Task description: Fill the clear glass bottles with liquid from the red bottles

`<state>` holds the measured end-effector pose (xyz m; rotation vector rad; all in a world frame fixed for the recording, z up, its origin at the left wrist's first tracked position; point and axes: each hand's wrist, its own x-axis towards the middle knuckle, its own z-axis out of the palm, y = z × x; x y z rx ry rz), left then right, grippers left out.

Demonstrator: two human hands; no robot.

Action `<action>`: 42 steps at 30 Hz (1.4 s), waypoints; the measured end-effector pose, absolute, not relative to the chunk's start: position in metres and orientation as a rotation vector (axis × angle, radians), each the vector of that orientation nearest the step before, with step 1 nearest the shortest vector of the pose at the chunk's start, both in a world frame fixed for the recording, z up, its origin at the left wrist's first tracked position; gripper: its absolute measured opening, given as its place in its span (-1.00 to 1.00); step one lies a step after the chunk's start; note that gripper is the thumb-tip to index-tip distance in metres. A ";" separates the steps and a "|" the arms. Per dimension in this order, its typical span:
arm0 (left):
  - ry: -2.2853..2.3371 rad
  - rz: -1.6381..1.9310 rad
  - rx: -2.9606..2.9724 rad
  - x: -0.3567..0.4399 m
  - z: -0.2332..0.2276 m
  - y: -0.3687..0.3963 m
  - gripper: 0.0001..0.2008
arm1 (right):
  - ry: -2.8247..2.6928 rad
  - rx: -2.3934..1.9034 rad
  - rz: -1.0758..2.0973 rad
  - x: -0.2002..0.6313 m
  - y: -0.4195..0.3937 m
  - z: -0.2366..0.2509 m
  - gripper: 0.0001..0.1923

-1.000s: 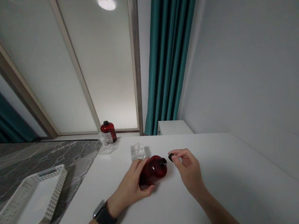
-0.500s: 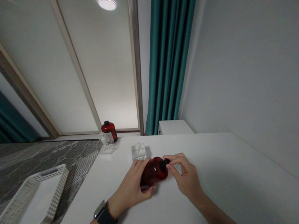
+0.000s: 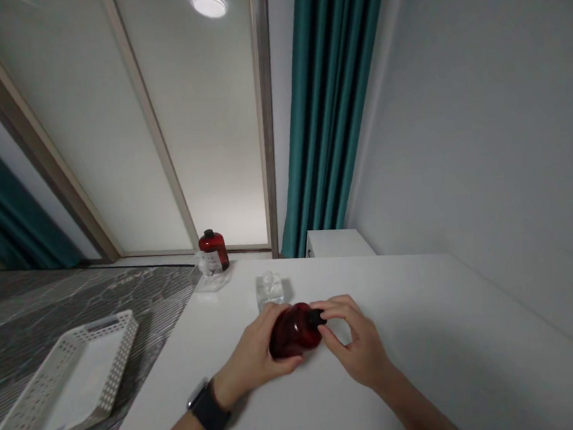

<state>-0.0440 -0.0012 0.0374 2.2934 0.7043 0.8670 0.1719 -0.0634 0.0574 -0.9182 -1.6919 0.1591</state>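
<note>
A: Entry on the red bottle (image 3: 292, 330): where does it lie?

B: On its side on the white table (image 3: 427, 336), a little in from the far edge and nearer the left edge than the right. Its neck points right. A black cap (image 3: 317, 317) sits at the neck.

A: Left hand (image 3: 253, 356)?

B: Curled over the bottle's body from the left, fingers along the top and thumb low at the near side; it grips the bottle. A dark watch (image 3: 209, 408) is on that wrist.

A: Right hand (image 3: 357, 346)?

B: Narrow pinch. Thumb and forefinger close on the black cap, the other fingers folded behind. Whether the cap is fully seated on the neck cannot be told.

A: Neighbours?

B: A clear glass block (image 3: 269, 289) stands just beyond the bottle, towards the far edge. At the far left corner, a second red bottle (image 3: 214, 249) with a black cap stands upright beside a small clear item (image 3: 206, 270), too blurred to identify. A white perforated basket (image 3: 65, 385) sits on the dark patterned surface (image 3: 98, 298), well apart from the left edge. Teal curtain (image 3: 331, 124) hangs behind the far edge.
</note>
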 end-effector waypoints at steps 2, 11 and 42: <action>0.715 0.867 2.311 -0.044 0.037 -0.002 -0.31 | -1.699 -0.940 0.160 0.173 -0.064 0.058 -0.65; 0.755 0.862 2.337 -0.042 0.035 -0.003 -0.29 | -1.728 -0.985 0.044 0.174 -0.064 0.058 -0.58; 0.703 0.849 2.381 -0.043 0.037 -0.003 -0.30 | -1.810 -1.050 0.168 0.181 -0.062 0.064 -0.86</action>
